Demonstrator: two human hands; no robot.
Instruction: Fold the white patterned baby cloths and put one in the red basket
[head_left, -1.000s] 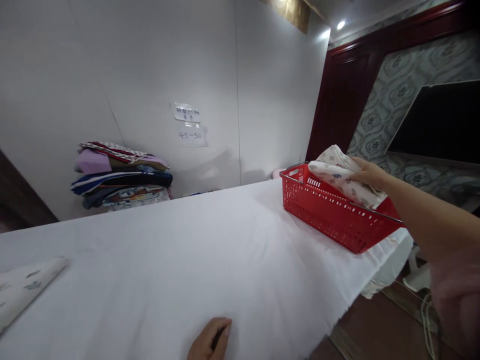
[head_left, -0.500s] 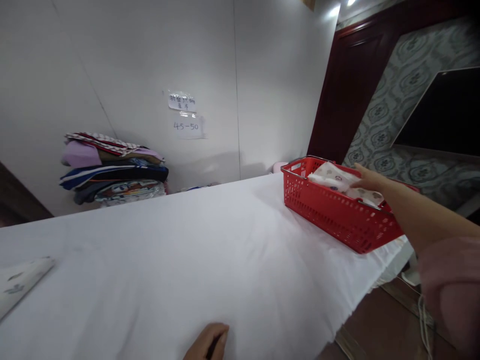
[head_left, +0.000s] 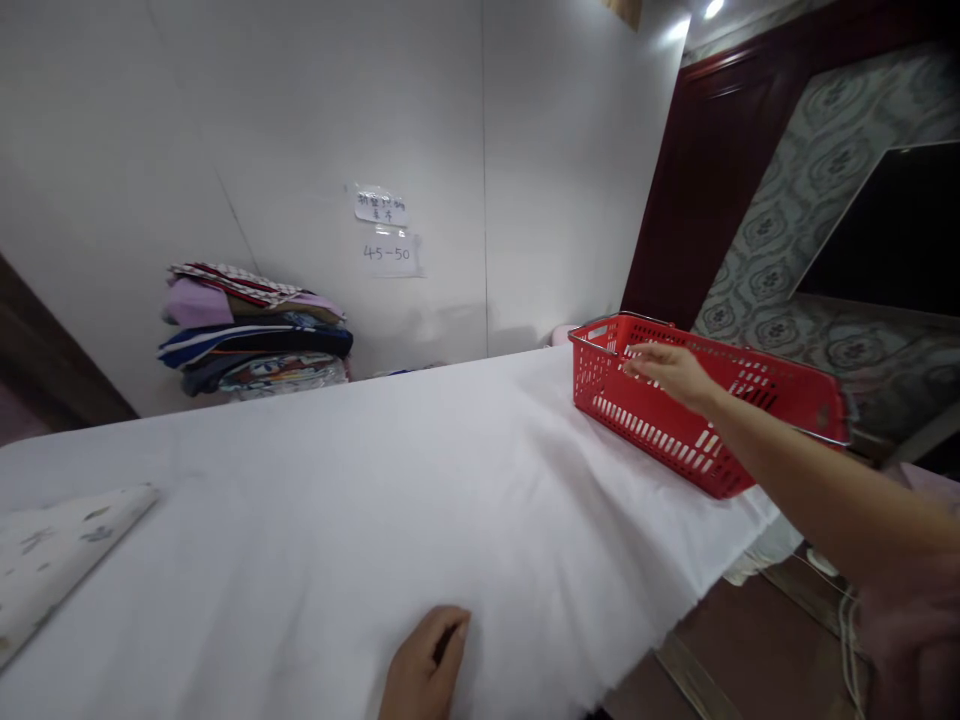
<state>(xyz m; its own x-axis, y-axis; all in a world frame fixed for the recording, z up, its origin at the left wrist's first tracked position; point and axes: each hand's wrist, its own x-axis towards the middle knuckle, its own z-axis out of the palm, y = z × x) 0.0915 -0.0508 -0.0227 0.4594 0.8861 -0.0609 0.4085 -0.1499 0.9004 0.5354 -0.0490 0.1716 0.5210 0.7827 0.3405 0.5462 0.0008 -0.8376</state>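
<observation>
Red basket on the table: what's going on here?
A person's right hand is at the near rim of the red basket, with nothing visible in its fingers. The left hand, loosely curled, is over the near part of the white-covered table. A printed cloth lies at the table's left end, and a stack of folded clothes is by the wall.

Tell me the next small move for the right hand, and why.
Probably move the right hand leftward, clear of the red perforated plastic basket: its outstretched fingers appear to hold nothing and overlap the basket's near side in view, while the white patterned folded cloth lies well away at the left edge.
</observation>
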